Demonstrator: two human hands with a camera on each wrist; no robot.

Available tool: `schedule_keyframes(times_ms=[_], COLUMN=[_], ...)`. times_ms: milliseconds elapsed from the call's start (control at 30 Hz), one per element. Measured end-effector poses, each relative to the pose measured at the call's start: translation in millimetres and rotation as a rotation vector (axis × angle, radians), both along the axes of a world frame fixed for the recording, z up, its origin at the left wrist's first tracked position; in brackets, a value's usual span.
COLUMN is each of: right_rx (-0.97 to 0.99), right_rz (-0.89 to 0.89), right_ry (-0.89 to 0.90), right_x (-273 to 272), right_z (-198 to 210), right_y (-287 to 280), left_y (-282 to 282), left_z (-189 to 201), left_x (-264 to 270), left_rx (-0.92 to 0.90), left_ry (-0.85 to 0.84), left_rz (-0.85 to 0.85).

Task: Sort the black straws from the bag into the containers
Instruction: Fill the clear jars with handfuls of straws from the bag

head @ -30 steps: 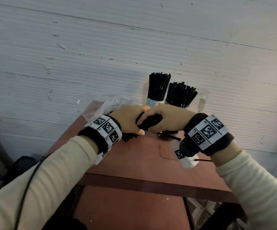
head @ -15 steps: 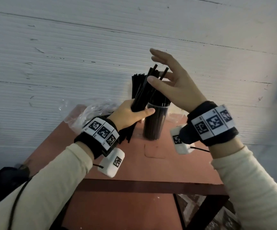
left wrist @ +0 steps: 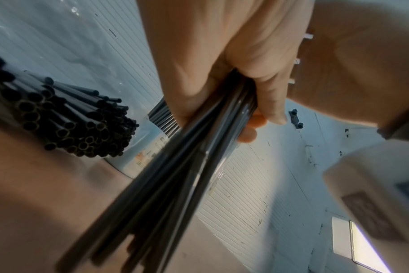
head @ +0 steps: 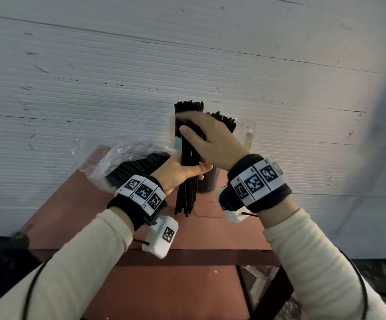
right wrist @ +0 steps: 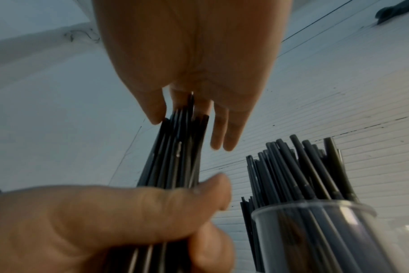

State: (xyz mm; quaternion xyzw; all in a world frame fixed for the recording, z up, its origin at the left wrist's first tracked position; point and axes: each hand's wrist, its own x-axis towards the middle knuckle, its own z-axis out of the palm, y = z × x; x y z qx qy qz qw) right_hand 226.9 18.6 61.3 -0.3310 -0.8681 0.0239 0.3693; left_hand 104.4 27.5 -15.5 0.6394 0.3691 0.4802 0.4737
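Note:
My left hand (head: 180, 172) grips a bundle of black straws (head: 188, 181) upright above the red table (head: 210, 234); the left wrist view shows its fingers wrapped round the bundle (left wrist: 175, 166). My right hand (head: 212, 140) lies over the bundle's top, fingers straight, touching the straw ends (right wrist: 182, 133). A clear plastic bag (head: 127, 158) with more black straws lies at the back left. Behind the hands stand two containers full of straws (head: 188, 107) (head: 225, 120); one container (right wrist: 315, 230) shows close in the right wrist view.
A clear container (head: 248, 132) with no straws visible stands at the back right against the white ribbed wall (head: 95, 88). The table's front edge (head: 187, 257) is near my forearms. A dark bag (head: 0, 257) sits low on the left.
The bundle went from low on the table to tilted, and now stands upright in my left hand. My right hand came down from above onto its top ends.

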Motion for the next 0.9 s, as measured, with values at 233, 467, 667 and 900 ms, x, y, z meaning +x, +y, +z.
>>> schedule_keyframes(times_ms=[233, 467, 667, 900], right_rx=[0.031, -0.01, -0.178, -0.496], right_rz=[0.017, 0.008, -0.025, 0.14], right_ry=[0.068, 0.098, 0.316, 0.098], right_x=[-1.6, 2.2, 20.4, 27.6], right_z=[-18.7, -16.1, -8.2, -17.0], right_y=[6.3, -2.6, -15.5, -18.4], left_y=[5.6, -1.6, -12.5, -36.1], left_z=[-19.0, -16.2, 4.2, 26.6], left_x=[-4.0, -0.3, -6.7, -2.8], left_rx=[-0.152, -0.181, -0.077, 0.039], left_ry=[0.191, 0.292, 0.194, 0.413], left_rz=[-0.046, -0.07, -0.105, -0.42])
